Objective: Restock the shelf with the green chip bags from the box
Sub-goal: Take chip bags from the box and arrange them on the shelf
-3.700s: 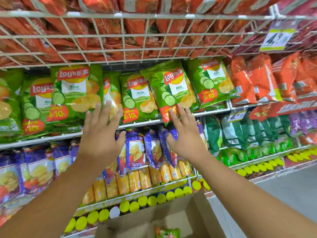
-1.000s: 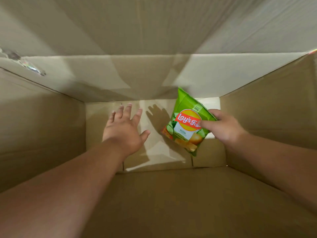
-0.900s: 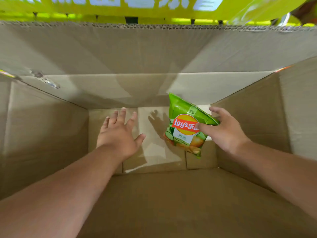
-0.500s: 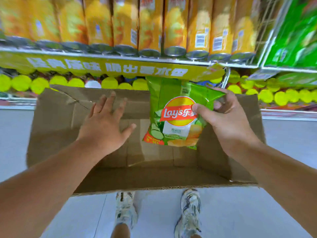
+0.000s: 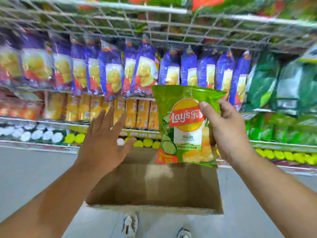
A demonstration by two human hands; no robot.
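Observation:
My right hand (image 5: 228, 131) grips a green Lay's chip bag (image 5: 183, 124) by its right edge, thumb across the logo, and holds it upright in front of the shelves. To its left my left hand (image 5: 104, 141) hovers with fingers spread, holding nothing. Below both hands the open cardboard box (image 5: 154, 186) stands on the floor; the part of its inside that I can see shows only bare cardboard. The picture is blurred by motion.
A row of purple chip bags (image 5: 111, 71) hangs under a wire shelf (image 5: 154, 28). Orange canisters (image 5: 133, 112) and yellow lids (image 5: 147, 143) fill the lower shelves. Dark green bags (image 5: 274, 83) are at the right. My shoes (image 5: 130, 224) stand on the grey floor.
My right hand took the green bag from the box's bottom and raised it well above the box. The view tilted up from the box to the purple bags.

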